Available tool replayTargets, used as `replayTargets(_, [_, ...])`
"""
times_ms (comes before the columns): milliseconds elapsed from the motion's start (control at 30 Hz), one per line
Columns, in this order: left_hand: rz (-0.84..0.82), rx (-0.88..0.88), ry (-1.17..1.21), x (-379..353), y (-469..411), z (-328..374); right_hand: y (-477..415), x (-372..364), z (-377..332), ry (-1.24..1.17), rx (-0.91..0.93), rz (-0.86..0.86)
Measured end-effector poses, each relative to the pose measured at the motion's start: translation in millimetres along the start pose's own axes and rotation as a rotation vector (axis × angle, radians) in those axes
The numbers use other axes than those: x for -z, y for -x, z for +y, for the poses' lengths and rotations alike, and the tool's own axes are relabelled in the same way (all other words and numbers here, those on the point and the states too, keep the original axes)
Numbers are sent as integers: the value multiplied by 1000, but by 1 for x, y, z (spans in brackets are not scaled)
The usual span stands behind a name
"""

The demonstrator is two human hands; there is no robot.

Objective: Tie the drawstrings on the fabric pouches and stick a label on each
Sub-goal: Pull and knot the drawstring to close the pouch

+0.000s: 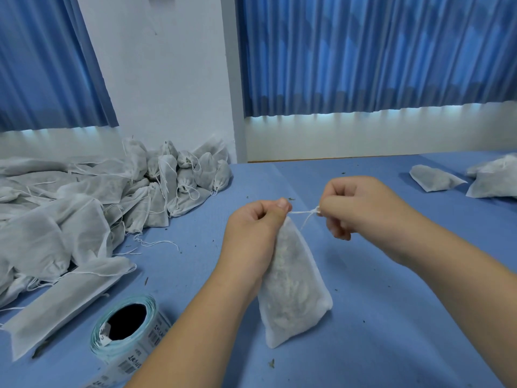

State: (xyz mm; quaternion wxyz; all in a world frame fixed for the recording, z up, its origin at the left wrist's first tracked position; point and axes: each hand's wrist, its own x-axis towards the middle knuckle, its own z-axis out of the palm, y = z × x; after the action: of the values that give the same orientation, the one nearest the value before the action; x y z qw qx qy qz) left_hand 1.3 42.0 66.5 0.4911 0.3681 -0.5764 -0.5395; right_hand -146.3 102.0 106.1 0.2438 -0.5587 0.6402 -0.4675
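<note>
Behind left hand (253, 233), pouch (293, 289) neck hidden, drawstring (303, 212) pinched

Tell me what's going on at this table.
A person is closing a filled fabric pouch that stands on the blue table. The left hand grips the pouch's neck, while the right hand pinches the white drawstring, stretched taut between both hands. No label shows on this pouch. The label roll lies near the left forearm, and a heap of tied pouches sits at the far left.
</note>
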Motion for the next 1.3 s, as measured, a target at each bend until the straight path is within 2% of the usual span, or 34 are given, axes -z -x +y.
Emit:
replayTargets(167, [-10,-18,-2,2,-3,-2,-1,3,2,-432,8,-97])
replayTargets(400, [-78,-126,-67,-6,3,-3,-1,-8,2,-887,39,-152])
replayTargets(633, [62,-284,-206,0,-3,-1,3,-13,-1,-1110,-130,-299])
replayTargets(833, [149,-301,-322,11,-9,-6,-1,6,3,-969,-223,-476])
replayTargets(1000, [121,-282,-226,15,-11,-2,-5,9,15,-531,-202,-188])
replayTargets(1100, [23,-210,-142,13,-7,-2,-7,-1,30,-307,-215,-124])
replayTargets(1167, [-37,-142,-50,12,-5,-1,-7,-4,35,-240,-216,-193])
replayTargets(1300, [-155,-77,175,12,0,6,-4,-5,38,-262,-146,-455])
